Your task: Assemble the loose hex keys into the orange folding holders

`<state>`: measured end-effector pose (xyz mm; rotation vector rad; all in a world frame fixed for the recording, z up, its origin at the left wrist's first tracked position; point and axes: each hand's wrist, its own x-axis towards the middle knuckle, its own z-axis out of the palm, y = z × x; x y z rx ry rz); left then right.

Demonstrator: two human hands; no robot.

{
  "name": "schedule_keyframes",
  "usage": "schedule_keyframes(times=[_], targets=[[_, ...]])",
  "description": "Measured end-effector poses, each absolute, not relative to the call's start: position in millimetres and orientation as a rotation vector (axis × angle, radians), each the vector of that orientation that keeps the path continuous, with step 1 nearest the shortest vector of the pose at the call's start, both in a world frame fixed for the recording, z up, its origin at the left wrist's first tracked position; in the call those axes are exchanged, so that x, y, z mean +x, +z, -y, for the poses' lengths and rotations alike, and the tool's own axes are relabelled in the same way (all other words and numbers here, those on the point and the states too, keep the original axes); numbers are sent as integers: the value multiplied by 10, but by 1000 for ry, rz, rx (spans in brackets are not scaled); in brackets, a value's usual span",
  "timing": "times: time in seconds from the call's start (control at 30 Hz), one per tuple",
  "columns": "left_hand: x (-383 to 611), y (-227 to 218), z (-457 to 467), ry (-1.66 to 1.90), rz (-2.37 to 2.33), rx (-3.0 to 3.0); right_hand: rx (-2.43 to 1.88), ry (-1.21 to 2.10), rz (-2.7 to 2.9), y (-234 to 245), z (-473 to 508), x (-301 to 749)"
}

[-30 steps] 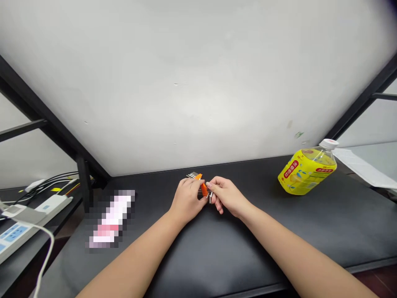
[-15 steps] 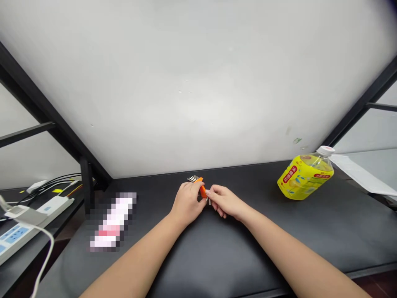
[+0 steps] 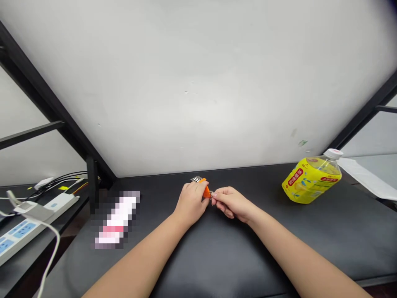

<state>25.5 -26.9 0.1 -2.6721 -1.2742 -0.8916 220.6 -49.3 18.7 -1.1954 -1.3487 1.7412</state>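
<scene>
My left hand (image 3: 191,203) is closed around an orange holder (image 3: 205,190) with several silver metal rods (image 3: 196,179) sticking out of its far end, likely a hex key set. My right hand (image 3: 233,203) meets it from the right, fingertips pinched on a small silver piece at the holder's near end. Both hands hover just above the black table (image 3: 310,236), near the white wall.
A yellow-labelled bottle (image 3: 312,178) with a white cap lies on its side at the right. A blurred white and pink item (image 3: 116,220) lies at the left. White power strips (image 3: 31,219) and cables sit on a lower shelf at far left.
My right hand's fingers have curled in tighter on the silver piece at the orange holder. The silver ends that hung below my fingers no longer show. The view shifted slightly.
</scene>
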Motion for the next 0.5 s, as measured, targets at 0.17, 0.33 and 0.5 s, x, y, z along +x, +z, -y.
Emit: schedule_keyframes(times=[0.17, 0.33, 0.5], targets=[[251, -14, 260, -868, 1275, -2692, -1403, 1481, 1469, 123, 468, 2198], [250, -16, 257, -876, 1269, -2690, -1218, 1702, 1319, 100, 464, 2199], [248, 14, 259, -903, 1202, -2634, -1019, 1858, 1040, 127, 498, 2168]])
